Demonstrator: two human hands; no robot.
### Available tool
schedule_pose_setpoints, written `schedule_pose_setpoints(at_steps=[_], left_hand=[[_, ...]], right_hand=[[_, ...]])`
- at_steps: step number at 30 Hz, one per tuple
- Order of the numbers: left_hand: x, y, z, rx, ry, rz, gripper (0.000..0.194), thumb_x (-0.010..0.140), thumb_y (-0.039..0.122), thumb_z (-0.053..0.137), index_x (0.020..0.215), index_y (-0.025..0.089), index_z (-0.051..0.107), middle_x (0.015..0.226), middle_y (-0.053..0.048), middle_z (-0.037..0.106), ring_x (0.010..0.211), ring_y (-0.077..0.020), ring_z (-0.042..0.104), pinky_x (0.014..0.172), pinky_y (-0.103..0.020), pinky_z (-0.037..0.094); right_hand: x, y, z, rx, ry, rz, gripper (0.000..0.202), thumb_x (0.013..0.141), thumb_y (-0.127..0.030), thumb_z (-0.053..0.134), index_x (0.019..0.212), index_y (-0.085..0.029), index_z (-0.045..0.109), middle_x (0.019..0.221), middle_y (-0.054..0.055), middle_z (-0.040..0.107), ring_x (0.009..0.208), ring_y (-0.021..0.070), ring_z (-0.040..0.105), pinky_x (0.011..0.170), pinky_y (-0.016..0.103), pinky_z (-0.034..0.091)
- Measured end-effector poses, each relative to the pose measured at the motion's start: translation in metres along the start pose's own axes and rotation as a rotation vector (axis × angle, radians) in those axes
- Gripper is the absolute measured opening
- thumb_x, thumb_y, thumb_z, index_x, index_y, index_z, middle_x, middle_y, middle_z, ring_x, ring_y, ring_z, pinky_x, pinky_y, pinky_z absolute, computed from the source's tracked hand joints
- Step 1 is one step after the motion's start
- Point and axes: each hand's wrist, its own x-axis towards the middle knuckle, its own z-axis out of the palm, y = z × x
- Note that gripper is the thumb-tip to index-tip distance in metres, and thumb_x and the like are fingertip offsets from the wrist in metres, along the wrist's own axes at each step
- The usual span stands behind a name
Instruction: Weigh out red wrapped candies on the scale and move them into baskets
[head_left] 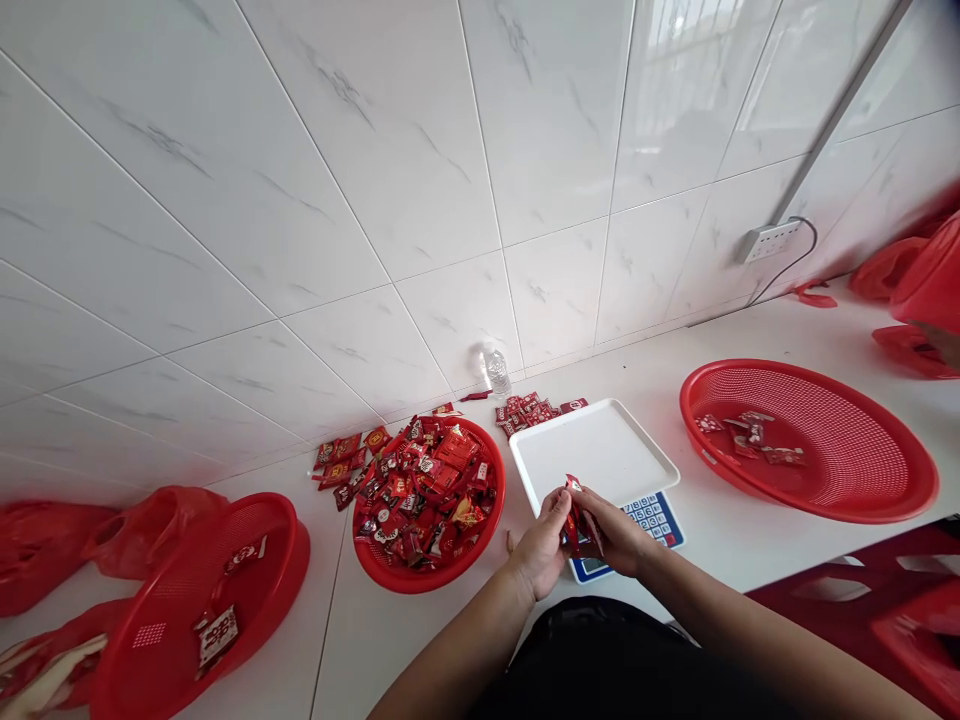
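Note:
My left hand (541,545) and my right hand (613,532) meet over the near edge of a white weighing scale (592,445). Between them they hold several small red candy packets (576,522), partly hidden by the fingers. Both hands are closed around these packets. The scale's pan holds nothing, and its blue keypad (654,520) shows beside my right wrist. Left of my hands stands a round red basket (431,580) heaped with red wrapped candies (427,485). More red packets (529,410) lie behind the scale, against the wall side.
A large red basket (900,470) with a few packets is at the right, and another red basket (289,570) at the left. Red plastic bags (161,525) lie beyond it. A clear bottle (495,370) stands by the tiled wall. A power strip (771,242) hangs at right.

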Motion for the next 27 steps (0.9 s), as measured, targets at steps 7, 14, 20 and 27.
schedule_pose_setpoints(at_steps=[7, 14, 20, 27], left_hand=[[-0.008, 0.002, -0.003, 0.608, 0.126, 0.155, 0.066, 0.078, 0.052, 0.057, 0.135, 0.025, 0.038, 0.145, -0.008, 0.031, 0.139, -0.0252, 0.013, 0.112, -0.041, 0.014], [-0.015, 0.009, 0.01, 1.178, 0.324, 0.169, 0.09, 0.069, 0.062, 0.059, 0.143, 0.028, 0.021, 0.153, -0.006, -0.006, 0.139, -0.0322, -0.006, 0.111, -0.053, -0.001], [-0.014, 0.009, 0.013, 1.221, 0.352, 0.272, 0.093, 0.07, 0.062, 0.057, 0.145, 0.027, 0.013, 0.153, -0.007, -0.006, 0.139, -0.0341, -0.002, 0.11, -0.055, 0.006], [-0.015, 0.001, 0.002, 0.818, 0.175, 0.291, 0.093, 0.072, 0.055, 0.062, 0.145, 0.021, 0.016, 0.152, -0.011, 0.015, 0.14, -0.0262, 0.009, 0.114, -0.042, 0.01]], right_hand=[[-0.002, -0.007, 0.0, 0.136, -0.127, 0.116, 0.035, 0.082, -0.051, 0.053, 0.098, -0.021, 0.057, 0.078, 0.001, 0.066, 0.069, 0.0169, 0.062, 0.062, 0.031, 0.05], [0.003, -0.006, -0.011, 0.176, -0.318, 0.092, 0.036, 0.083, -0.047, 0.055, 0.104, -0.018, 0.06, 0.088, 0.004, 0.069, 0.08, 0.0188, 0.065, 0.075, 0.031, 0.049], [0.004, -0.002, -0.003, 0.298, -0.267, 0.008, 0.022, 0.08, -0.041, 0.062, 0.088, -0.021, 0.064, 0.087, 0.001, 0.07, 0.087, 0.019, 0.065, 0.084, 0.031, 0.046], [0.0, 0.004, 0.002, 0.262, -0.17, 0.065, 0.023, 0.078, -0.044, 0.063, 0.077, -0.02, 0.061, 0.069, -0.003, 0.065, 0.065, 0.0131, 0.062, 0.063, 0.024, 0.047]])
